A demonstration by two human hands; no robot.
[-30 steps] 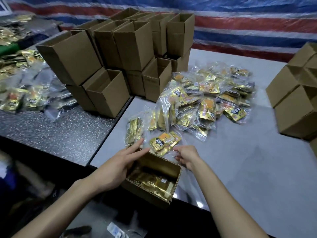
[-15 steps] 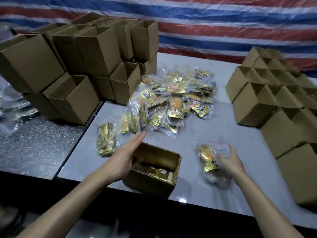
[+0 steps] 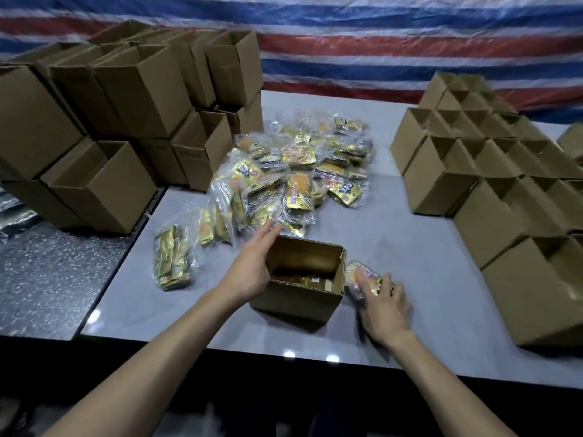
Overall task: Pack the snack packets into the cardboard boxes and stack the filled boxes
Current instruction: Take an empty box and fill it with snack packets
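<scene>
An open cardboard box (image 3: pixel 299 305) stands near the table's front edge with gold snack packets lying in its bottom. My left hand (image 3: pixel 252 263) rests on the box's left wall with fingers straight, thumb over the rim. My right hand (image 3: pixel 383 305) lies on a clear bag of gold and orange snack packets (image 3: pixel 358 274) that touches the box's right side; the hand is blurred and its fingers curl over the bag. A heap of snack packets (image 3: pixel 296 181) lies beyond the box, and one separate bag (image 3: pixel 172 258) lies to the left.
Empty open boxes (image 3: pixel 132 99) are stacked at the back left. More open boxes (image 3: pixel 504 197) stand in rows along the right side of the grey table (image 3: pixel 394 234). A speckled dark table (image 3: pixel 53 272) adjoins on the left. A striped tarpaulin (image 3: pixel 378 42) hangs behind.
My right hand took a bag from in front of the heap, swung it out to the right, then brought it back against the box's right side. My left hand stayed on the box.
</scene>
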